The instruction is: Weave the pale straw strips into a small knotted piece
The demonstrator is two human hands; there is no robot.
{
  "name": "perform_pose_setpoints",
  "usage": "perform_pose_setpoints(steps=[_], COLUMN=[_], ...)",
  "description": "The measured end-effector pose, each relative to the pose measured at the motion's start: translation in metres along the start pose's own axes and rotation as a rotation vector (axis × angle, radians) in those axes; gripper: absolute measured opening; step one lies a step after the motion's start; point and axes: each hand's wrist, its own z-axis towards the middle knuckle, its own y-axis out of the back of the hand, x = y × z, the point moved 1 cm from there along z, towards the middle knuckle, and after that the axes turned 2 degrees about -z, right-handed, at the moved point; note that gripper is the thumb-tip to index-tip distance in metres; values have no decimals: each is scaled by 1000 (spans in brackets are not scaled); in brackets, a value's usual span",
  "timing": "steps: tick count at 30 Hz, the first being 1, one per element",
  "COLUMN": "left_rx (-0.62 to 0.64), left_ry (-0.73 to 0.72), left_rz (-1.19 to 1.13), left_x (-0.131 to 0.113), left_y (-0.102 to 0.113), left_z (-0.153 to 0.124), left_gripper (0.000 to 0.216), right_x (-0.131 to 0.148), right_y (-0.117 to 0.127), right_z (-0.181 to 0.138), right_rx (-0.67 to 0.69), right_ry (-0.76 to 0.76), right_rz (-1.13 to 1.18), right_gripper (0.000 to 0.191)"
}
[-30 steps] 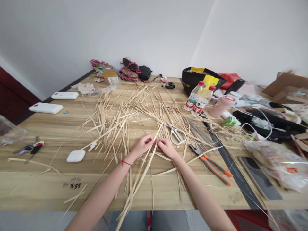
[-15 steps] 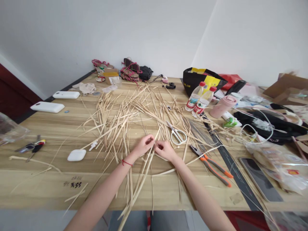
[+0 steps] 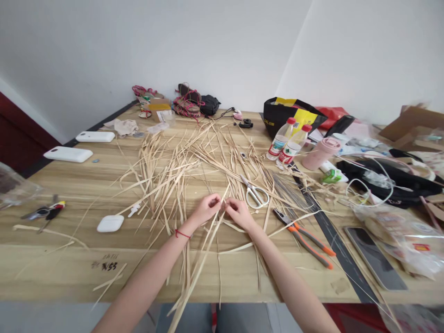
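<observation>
My left hand point(image 3: 208, 208) pinches pale, flat plant-fibre strips point(image 3: 198, 273), whose long ends run down past the table's front edge. Close beside it, my right hand point(image 3: 238, 212) has its fingers curled together at the same strips, near their upper end. The exact weave between the fingertips is too small to make out. A wide heap of loose strips point(image 3: 166, 171) spreads over the table beyond both hands. White-handled scissors point(image 3: 255, 194) lie just past my right hand, and orange-and-grey pliers point(image 3: 305, 238) rest to its right.
Two water bottles point(image 3: 289, 148), a pink cup point(image 3: 322, 153) and a black-yellow bag point(image 3: 277, 118) stand back right. A phone point(image 3: 374, 259) lies right. On the left are a white earbud case point(image 3: 110, 224), two white devices point(image 3: 68, 154) and small tools point(image 3: 48, 212).
Both hands stay close together at the strips. My right hand has shifted slightly up and its fingers have moved a little; the held strips have swung slightly left.
</observation>
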Motion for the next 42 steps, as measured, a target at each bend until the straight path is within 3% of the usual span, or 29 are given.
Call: perform_pose_setpoints(steps=[7, 13, 19, 26, 30, 42], left_rx=[35, 122, 125, 123, 112, 82], left_ry=[4, 9, -25, 10, 15, -13], left_rz=[-2, 136, 185, 96, 25, 112], left_x=[-4, -11, -12, -11, -8, -7], left_y=[1, -2, -2, -1, 0, -1], left_z=[0, -4, -5, -5, -3, -2], left_gripper=[10, 12, 12, 11, 9, 11], right_x=[-7, 0, 0, -4, -5, 7], right_y=[2, 2, 2, 1, 1, 0], right_z=[2, 1, 2, 2, 3, -2], right_rx=[-61, -63, -87, -119, -104, -2], right_ry=[-47, -60, -43, -52, -77, 49], right_rz=[-10, -49, -56, 26, 102, -118], right_gripper=[13, 14, 15, 13, 16, 16])
